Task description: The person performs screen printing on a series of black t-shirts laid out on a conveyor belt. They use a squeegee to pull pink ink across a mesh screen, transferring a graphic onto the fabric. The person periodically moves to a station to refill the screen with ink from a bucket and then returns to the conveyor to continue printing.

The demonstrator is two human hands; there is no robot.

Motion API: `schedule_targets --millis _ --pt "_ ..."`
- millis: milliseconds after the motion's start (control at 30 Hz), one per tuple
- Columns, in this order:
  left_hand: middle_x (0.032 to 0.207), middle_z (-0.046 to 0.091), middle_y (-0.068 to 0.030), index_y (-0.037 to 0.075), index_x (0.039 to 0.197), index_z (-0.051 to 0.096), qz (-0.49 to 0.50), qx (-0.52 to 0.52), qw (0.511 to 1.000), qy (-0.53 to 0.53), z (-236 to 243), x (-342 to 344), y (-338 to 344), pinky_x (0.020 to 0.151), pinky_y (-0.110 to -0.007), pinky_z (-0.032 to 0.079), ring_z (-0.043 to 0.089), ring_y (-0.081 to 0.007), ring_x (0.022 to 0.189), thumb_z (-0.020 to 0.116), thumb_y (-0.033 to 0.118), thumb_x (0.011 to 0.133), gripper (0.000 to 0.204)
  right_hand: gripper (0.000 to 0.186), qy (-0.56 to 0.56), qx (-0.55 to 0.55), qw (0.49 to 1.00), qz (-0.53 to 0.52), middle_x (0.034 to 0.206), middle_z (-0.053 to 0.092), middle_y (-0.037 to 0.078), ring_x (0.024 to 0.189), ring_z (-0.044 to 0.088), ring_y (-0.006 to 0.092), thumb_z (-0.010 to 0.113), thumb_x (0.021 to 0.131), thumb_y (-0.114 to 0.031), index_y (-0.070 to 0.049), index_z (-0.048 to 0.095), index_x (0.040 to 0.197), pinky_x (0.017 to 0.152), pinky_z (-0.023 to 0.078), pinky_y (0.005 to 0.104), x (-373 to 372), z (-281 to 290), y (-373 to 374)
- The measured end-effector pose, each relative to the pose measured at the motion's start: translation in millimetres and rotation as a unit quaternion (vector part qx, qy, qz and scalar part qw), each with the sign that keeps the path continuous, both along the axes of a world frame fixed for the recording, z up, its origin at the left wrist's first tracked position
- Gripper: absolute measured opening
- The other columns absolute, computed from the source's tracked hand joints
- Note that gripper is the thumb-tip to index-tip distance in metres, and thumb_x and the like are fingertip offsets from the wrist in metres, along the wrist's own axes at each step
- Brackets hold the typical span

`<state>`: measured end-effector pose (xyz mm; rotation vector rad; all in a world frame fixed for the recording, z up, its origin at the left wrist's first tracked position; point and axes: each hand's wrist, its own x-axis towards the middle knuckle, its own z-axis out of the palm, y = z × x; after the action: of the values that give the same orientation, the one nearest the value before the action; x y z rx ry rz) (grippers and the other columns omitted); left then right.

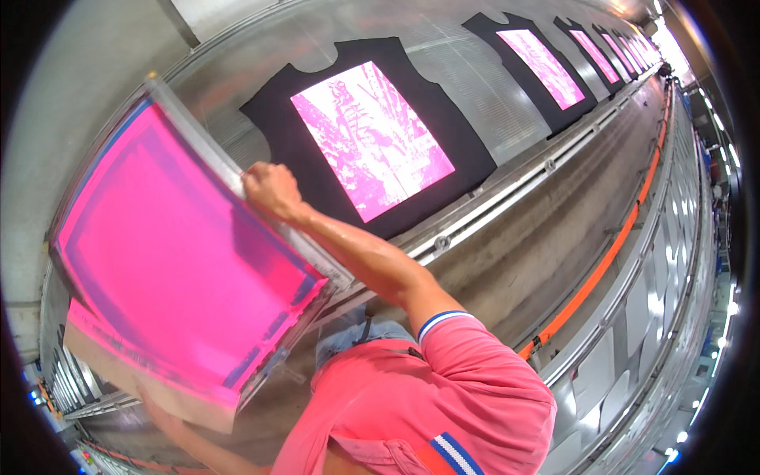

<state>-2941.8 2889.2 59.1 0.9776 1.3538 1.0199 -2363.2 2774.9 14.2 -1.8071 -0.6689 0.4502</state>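
My right hand [271,188] grips the upper right bar of a printing screen [182,134], whose mesh is coated in bright pink ink with bluish borders. The screen is tilted at the left. My left hand [155,407] is low, mostly hidden beneath a tan board [150,372] edged with pink along the screen's lower side; its fingers are not visible. Just right of the screen lies a black cut shirt panel [475,158] bearing a pink and white rectangular print [372,138].
More printed black panels [507,87] run in a row along a long metal table [511,138] toward the upper right. An orange rail [602,269] follows the aisle, with another metal table line [633,285] on the right. A pale wall [71,55] is at upper left.
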Motion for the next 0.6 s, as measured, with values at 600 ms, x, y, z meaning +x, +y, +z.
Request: schedule_targets --millis 600 --pt "0.126 0.06 -0.0238 -0.015 0.131 0.047 -0.167 -0.163 0.951 -0.201 -137 513 -119 0.096 -0.044 0.052 0.064 -0.0326 0.11 0.068 0.031 0.094 0.063 0.031 -0.209 -0.168 0.953 -0.141 0.091 0.072 0.02 0.088 0.069 0.0378 0.058 0.089 -0.029 -0.005 0.075 0.099 0.079 0.052 0.0453 464 -87 -246"
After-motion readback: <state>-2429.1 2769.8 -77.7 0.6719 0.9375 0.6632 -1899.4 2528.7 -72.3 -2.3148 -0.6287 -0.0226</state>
